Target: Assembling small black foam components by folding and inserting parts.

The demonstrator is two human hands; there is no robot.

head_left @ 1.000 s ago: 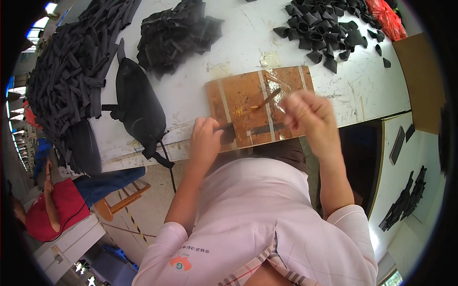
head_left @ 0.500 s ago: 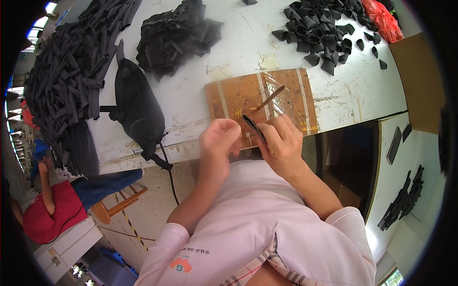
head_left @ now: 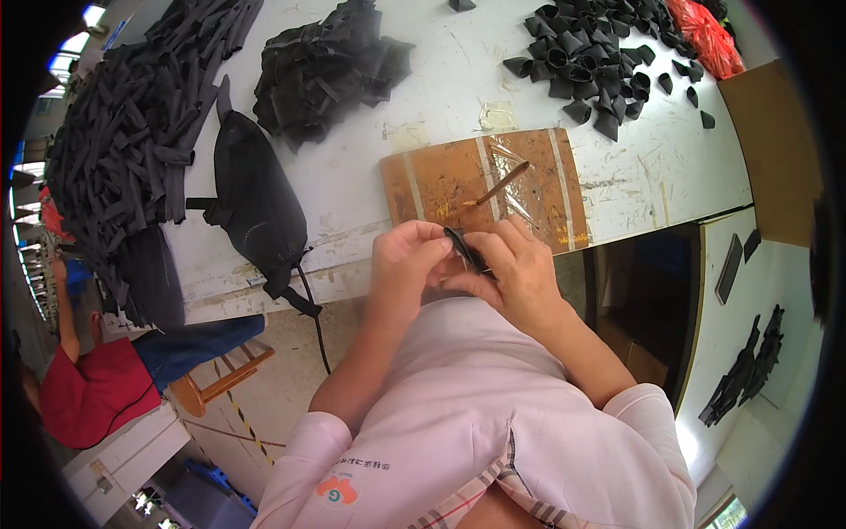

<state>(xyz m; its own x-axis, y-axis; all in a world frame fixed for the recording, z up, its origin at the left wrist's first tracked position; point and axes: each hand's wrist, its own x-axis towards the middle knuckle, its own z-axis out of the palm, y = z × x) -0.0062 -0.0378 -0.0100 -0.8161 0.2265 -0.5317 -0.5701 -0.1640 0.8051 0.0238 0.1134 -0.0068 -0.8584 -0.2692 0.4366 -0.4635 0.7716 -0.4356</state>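
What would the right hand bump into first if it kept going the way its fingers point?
Probably the left hand: the right hand points leftward at it, both pinching the small black piece between them.

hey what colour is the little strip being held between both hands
Black. The small strip pinched between the left hand and right hand shows best in the head view.

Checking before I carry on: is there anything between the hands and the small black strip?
No. The left hand and right hand both pinch the black strip directly, just in front of the brown board.
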